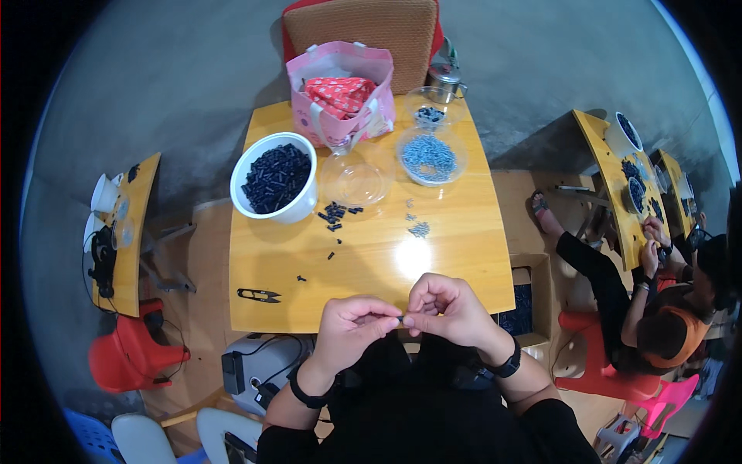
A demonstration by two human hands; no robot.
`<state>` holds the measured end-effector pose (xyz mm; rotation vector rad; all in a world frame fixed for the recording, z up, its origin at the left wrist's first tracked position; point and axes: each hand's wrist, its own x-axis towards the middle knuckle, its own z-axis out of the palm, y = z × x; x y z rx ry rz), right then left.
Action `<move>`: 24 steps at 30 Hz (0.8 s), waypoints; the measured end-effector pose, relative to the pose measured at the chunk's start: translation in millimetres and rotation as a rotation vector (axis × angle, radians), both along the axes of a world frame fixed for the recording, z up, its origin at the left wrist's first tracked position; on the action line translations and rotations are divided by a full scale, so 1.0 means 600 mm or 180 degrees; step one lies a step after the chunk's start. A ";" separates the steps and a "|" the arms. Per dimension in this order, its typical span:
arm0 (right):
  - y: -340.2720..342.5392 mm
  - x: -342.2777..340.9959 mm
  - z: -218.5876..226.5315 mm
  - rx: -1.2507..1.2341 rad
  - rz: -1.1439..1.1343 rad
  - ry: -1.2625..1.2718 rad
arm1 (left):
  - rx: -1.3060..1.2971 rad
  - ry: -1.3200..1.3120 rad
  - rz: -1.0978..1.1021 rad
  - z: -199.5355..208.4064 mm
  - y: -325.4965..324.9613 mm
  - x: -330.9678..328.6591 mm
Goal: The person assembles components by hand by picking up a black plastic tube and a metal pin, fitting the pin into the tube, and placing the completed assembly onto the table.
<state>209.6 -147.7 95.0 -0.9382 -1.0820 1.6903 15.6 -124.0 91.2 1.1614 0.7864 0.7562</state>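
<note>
At the near edge of the yellow table point(348, 282), my left hand point(357, 323) and my right hand point(448, 311) meet fingertip to fingertip. Between them is a small black cylindrical piece point(400, 318), pinched by both and mostly hidden. Short black pieces point(335, 210) lie loose beyond my hands, with a few single ones trailing nearer. To their right is a small heap of tiny silvery parts point(420, 230), too small to name surely. Black-handled thread snips point(259, 295) rest at the table's near left.
A white bucket point(300, 203) full of black pieces stands at left, beside a clear lid point(357, 182). A clear tub point(429, 178) holds silvery parts. Behind are a pink bag point(359, 127) and metal mug point(444, 80). At right, a co-worker point(657, 332) sits by another table.
</note>
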 end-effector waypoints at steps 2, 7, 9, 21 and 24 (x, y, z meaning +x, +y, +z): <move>0.010 -0.007 -0.011 -0.0225 0.0543 0.0115 | -0.0348 -0.0322 -0.0067 -0.021 -0.002 -0.018; 0.057 -0.059 -0.114 -0.0015 0.0698 -0.0448 | -0.0927 -0.1030 0.0142 -0.099 -0.006 -0.064; 0.082 -0.094 -0.141 0.0207 0.0614 -0.0796 | -0.1099 -0.1450 0.0852 -0.133 -0.008 -0.083; 0.173 -0.175 -0.187 0.2271 -0.0385 -0.3666 | -0.1193 -0.1739 0.1350 -0.118 0.014 -0.141; 0.150 -0.156 -0.162 0.2143 -0.0548 -0.2947 | -0.1070 -0.1706 0.1305 -0.095 0.009 -0.127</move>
